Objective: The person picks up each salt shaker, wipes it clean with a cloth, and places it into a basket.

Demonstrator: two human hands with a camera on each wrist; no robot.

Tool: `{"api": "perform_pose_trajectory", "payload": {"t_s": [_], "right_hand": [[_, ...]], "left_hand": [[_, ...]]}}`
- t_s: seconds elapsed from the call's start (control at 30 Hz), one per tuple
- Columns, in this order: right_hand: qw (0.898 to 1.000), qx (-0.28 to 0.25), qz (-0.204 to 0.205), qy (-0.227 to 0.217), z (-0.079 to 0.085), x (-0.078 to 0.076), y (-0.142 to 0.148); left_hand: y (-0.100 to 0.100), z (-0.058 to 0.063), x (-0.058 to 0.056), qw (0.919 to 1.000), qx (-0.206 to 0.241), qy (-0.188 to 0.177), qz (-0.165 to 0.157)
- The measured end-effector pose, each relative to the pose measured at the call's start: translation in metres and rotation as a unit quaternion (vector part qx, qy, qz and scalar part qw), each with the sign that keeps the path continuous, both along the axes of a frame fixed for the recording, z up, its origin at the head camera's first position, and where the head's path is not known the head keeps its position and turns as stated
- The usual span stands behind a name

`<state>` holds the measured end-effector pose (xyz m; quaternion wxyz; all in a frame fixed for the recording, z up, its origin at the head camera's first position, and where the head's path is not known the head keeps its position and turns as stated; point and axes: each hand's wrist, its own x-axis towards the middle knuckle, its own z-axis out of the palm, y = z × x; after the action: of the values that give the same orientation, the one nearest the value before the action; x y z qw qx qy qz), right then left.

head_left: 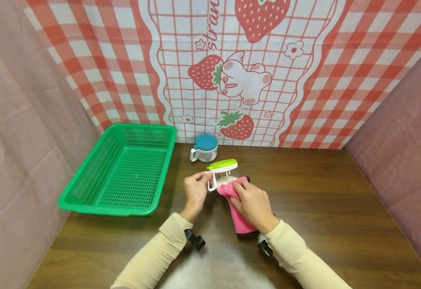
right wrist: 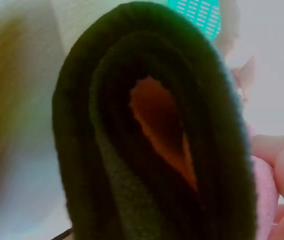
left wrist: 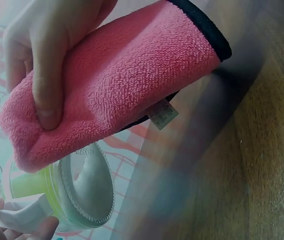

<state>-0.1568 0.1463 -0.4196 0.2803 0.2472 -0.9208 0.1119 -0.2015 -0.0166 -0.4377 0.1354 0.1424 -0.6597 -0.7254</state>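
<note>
Near the middle of the brown wood-grain surface (head_left: pixel 315 192), a clear jar with a lime-green lid and a white handle (head_left: pixel 223 179) is held up, tilted, lid in place and directed away from the person. Left grip (head_left: pixel 195 192): thumb and fingers pinch the jar by its handle. Right grip (head_left: pixel 253 202): thumb and fingers hold a folded pink towelling cloth with dark edging (head_left: pixel 242 220), which covers part of the jar's lower end in the head view. Beyond, near the red-and-white patterned backdrop (head_left: pixel 239 90), a clear round jar with a blue lid and a white handle (head_left: pixel 208 155) stands upright, not held. A green slotted plastic basket (head_left: pixel 105 209) sits to the left; both jars are outside it.

Progress, as judged: wiping of the lime-lidded jar looks partway. Outstanding: jar not set down, cloth not put aside. Whether the blue-lidded jar is done or waiting, cannot tell.
</note>
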Motion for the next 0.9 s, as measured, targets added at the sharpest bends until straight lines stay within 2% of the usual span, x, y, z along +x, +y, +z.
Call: {"api": "perform_pose_trajectory", "payload": {"t_s": [0.2, 0.47, 0.73, 0.9], "right_hand": [[1.000, -0.026, 0.001, 0.000, -0.004, 0.000, 0.007], [0.994, -0.097, 0.005, -0.046, -0.006, -0.003, 0.017], [0.982, -0.172, 0.030, -0.067, 0.004, -0.008, 0.024], [0.979, -0.191, 0.022, -0.072, 0.014, -0.012, 0.028]], "left_hand": [[-0.002, 0.000, -0.001, 0.9997, 0.022, -0.004, -0.005], [-0.009, -0.004, -0.003, 0.9949, 0.095, -0.013, -0.032], [-0.013, -0.002, -0.002, 0.9924, 0.112, -0.015, -0.048], [-0.013, -0.002, -0.002, 0.9922, 0.112, -0.019, -0.052]]}}
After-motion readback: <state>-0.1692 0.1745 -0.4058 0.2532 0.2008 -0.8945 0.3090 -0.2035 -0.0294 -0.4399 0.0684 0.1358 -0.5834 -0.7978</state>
